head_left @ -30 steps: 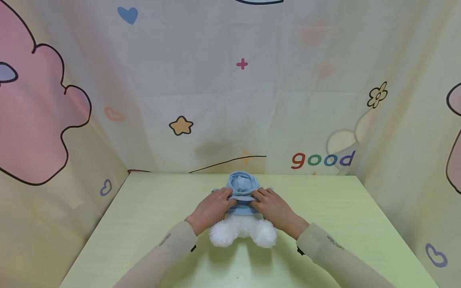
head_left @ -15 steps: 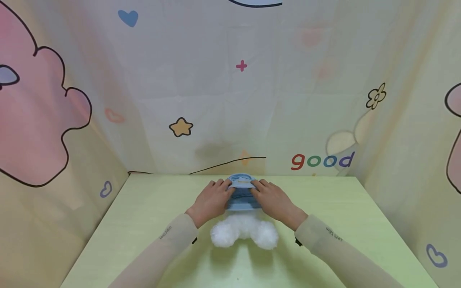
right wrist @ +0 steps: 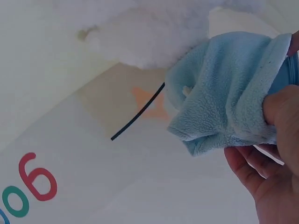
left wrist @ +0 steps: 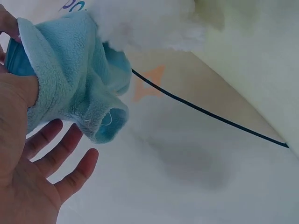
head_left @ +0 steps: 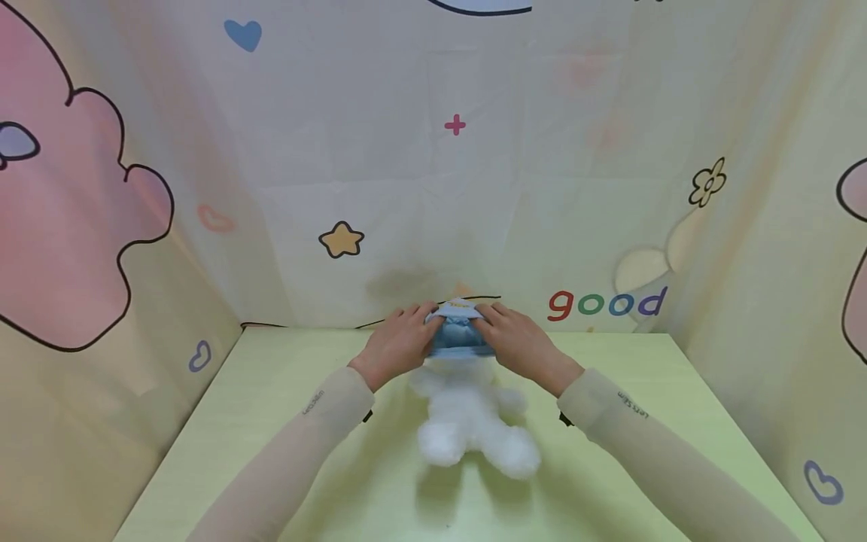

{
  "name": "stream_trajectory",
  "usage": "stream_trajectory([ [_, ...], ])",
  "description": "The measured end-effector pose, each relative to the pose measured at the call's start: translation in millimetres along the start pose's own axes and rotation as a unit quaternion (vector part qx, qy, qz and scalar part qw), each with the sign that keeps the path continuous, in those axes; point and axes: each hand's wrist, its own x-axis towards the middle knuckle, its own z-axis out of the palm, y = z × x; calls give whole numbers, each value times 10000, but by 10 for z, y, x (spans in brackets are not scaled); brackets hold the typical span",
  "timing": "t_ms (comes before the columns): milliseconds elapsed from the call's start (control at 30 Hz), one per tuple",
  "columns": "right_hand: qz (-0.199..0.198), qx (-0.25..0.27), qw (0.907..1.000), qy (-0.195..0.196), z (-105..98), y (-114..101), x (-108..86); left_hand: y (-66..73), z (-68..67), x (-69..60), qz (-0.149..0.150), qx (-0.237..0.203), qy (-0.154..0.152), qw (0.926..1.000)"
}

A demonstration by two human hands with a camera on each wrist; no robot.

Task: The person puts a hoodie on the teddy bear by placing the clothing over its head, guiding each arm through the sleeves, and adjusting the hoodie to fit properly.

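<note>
In the head view, a light blue fleece doll top point(head_left: 463, 342) is stretched between my two hands, its yellow-marked edge uppermost. My left hand point(head_left: 398, 342) pinches one side of that edge with thumb and finger. On the opposite side, my right hand point(head_left: 524, 345) grips it the same way. The left wrist view shows the other left fingers spread off the fleece point(left wrist: 70, 70). Below the top is a white plush toy point(head_left: 463, 410), with bare body, arms and legs showing; its head is hidden by the cloth and hands. White fur point(right wrist: 140, 37) also lies beyond the fleece in the right wrist view.
A pale green table point(head_left: 271, 421) lies under the toy and forearms. Behind its far edge hangs a printed curtain point(head_left: 379, 150) with a star and the word "good". Similar cloth walls point(head_left: 759, 248) rise on both sides.
Both hands have moved up and away with the blue top. It has slid off the toy's body, baring its arms and torso, and the toy's legs have swung slightly right.
</note>
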Motion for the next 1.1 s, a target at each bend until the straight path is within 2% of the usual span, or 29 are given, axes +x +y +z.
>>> stream_trajectory([
  [200,-27,-136,9999,37,-32,153,39,-64,-49,133,76,-194,82,9998],
  [467,-50,-283,9992,273,-32,356,69,-153,-59,359,337,-557,253,9976],
  [567,-73,-302,9989,349,12,414,81,-168,-64,419,345,-675,91,9971],
  [700,-7,-223,9992,340,99,464,106,-188,-52,475,185,-953,-322,9948],
  [800,87,-93,9997,202,173,483,111,-204,0,498,65,-1109,-623,9919],
  [900,136,21,9999,94,242,496,119,-221,90,513,42,-1045,-742,9917],
  [1000,194,199,9996,50,290,513,133,-236,194,539,83,-784,-579,9952],
  [1100,337,648,9973,-50,330,533,148,-241,294,570,87,-560,-350,9978],
])
